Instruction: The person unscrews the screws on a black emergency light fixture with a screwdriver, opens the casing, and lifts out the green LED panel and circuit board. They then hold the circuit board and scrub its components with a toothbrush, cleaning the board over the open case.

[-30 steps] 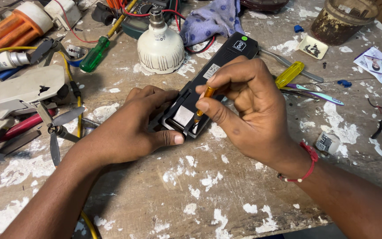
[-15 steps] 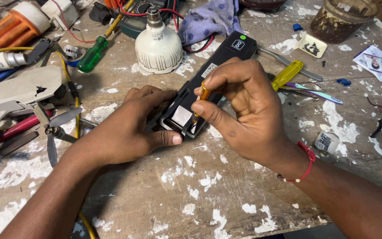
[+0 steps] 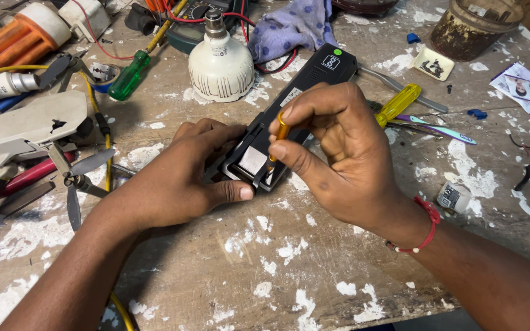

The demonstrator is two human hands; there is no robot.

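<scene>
Paint-flecked wooden bench (image 3: 277, 288); left hand (image 3: 179, 178) clasping black oblong device (image 3: 289, 116), right hand (image 3: 338, 159) beside it pinching slim orange screwdriver (image 3: 279, 138).

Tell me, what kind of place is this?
Most likely a small electronics repair bench. A right hand works a small orange screwdriver into an opened black device that the left hand steadies, on a paint-flecked wooden table strewn with a bulb, pliers and wires.
</scene>
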